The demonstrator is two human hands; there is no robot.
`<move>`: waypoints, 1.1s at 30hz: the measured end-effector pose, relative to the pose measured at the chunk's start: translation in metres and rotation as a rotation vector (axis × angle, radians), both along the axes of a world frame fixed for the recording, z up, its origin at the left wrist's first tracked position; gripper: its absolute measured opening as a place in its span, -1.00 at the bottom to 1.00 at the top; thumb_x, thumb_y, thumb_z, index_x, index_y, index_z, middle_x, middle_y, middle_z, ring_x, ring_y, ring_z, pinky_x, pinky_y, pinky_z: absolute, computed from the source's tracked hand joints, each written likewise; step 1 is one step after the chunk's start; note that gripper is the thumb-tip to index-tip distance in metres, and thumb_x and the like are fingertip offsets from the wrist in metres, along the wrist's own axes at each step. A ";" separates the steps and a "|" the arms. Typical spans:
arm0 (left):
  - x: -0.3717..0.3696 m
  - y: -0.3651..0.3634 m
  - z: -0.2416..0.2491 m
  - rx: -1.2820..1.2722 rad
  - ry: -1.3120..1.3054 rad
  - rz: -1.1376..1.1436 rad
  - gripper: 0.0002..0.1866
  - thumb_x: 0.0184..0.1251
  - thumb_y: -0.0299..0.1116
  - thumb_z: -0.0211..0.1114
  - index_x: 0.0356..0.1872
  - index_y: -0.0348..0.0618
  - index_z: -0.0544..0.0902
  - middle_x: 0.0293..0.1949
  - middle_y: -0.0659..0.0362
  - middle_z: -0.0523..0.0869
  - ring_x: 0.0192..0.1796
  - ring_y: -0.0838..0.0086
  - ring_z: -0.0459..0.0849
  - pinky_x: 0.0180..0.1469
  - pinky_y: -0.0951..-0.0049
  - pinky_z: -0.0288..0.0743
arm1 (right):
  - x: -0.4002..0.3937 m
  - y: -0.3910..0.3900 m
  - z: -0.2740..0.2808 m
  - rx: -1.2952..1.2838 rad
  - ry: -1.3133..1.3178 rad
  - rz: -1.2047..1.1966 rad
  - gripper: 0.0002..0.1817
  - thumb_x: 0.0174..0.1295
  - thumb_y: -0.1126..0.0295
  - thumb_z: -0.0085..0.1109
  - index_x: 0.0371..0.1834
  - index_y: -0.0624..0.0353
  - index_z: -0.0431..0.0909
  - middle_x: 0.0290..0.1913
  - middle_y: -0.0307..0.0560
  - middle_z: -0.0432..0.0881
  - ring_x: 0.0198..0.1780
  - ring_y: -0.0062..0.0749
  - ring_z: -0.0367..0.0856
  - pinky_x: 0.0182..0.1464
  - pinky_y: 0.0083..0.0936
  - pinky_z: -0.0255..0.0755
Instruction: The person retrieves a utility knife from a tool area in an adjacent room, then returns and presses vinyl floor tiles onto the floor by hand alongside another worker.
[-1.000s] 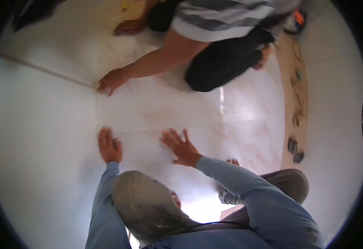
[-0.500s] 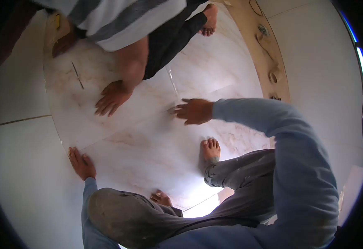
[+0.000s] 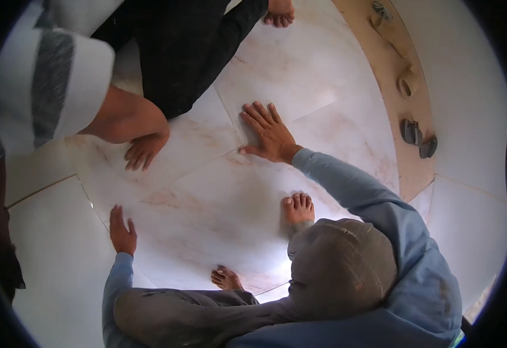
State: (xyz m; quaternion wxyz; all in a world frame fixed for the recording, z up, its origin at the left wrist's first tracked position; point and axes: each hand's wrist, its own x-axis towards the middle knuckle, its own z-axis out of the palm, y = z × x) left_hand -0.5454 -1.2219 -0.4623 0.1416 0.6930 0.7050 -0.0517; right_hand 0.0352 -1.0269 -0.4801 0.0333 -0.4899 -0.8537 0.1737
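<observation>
My right hand [image 3: 270,136] lies flat with fingers spread on the pink-veined marble-look floor tiles [image 3: 207,197], across a joint between them. Its thumb points left, close to the corner where the joints meet. At the left edge of the tiles, my left hand [image 3: 123,231] is open, fingers pointing away from me and thumb apart, beside the white panel [image 3: 56,232]. Neither hand holds anything. Between and beyond them, a co-worker's hand [image 3: 145,151] rests on the tiles with fingers down.
A co-worker in dark trousers [image 3: 172,64] kneels at the upper left. My bare feet [image 3: 299,209] stand on the tiles. Along the brown strip [image 3: 416,168] at the right are a roll of tape [image 3: 407,84] and dark sandals [image 3: 419,138]. A white wall [image 3: 462,98] rises beyond.
My right hand has moved slightly forward and flattened with fingers spread. My left hand has turned more upright at the tile edge. The co-worker has shifted left; the thin tool is out of sight.
</observation>
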 end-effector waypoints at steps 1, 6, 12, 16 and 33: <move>0.022 0.009 0.015 -0.034 -0.068 -0.104 -0.38 0.51 -0.38 0.27 0.55 -0.29 0.43 0.57 -0.16 0.44 0.65 -0.07 0.34 0.69 0.04 0.22 | -0.004 -0.002 0.000 0.000 0.025 -0.052 0.09 0.44 -0.47 0.05 0.80 0.06 0.04 0.83 -0.06 0.01 0.85 -0.05 -0.22 0.83 0.09 -0.42; 0.116 0.040 0.057 -0.281 -0.433 -0.647 -0.33 0.40 -0.32 0.43 0.52 -0.14 0.49 0.55 -0.08 0.49 0.62 -0.02 0.41 0.63 0.00 0.34 | -0.004 0.002 -0.006 -0.059 0.056 -0.099 0.07 0.44 -0.49 -0.01 0.81 -0.02 0.05 0.84 -0.08 -0.01 0.85 -0.08 -0.25 0.83 0.09 -0.50; 0.178 0.074 0.067 -0.358 -0.474 -0.886 -0.34 0.55 -0.07 0.33 0.57 -0.09 0.46 0.66 -0.01 0.38 0.69 0.03 0.31 0.71 -0.01 0.20 | 0.002 0.003 -0.006 -0.056 0.086 -0.065 -0.12 0.57 -0.31 -0.10 0.78 -0.03 0.13 0.83 -0.12 0.02 0.85 -0.08 -0.23 0.82 0.09 -0.51; 0.236 0.122 0.040 -0.137 -0.433 -0.727 -0.27 0.54 -0.09 0.34 0.61 -0.17 0.38 0.70 -0.04 0.29 0.73 -0.02 0.22 0.72 -0.06 0.13 | 0.009 0.002 -0.010 -0.104 0.195 -0.083 -0.32 0.67 -0.02 -0.20 0.74 0.02 0.20 0.81 -0.12 0.09 0.85 -0.06 -0.19 0.82 0.10 -0.48; 0.354 0.115 -0.048 0.136 -0.165 -0.305 -0.44 0.71 0.04 0.11 0.65 0.39 0.42 0.79 0.12 0.11 0.82 0.00 -0.09 0.76 -0.31 -0.32 | 0.007 -0.001 -0.013 -0.011 0.172 -0.076 -0.42 0.58 0.18 -0.03 0.64 0.00 0.39 0.80 -0.13 0.14 0.84 -0.05 -0.11 0.81 0.15 -0.39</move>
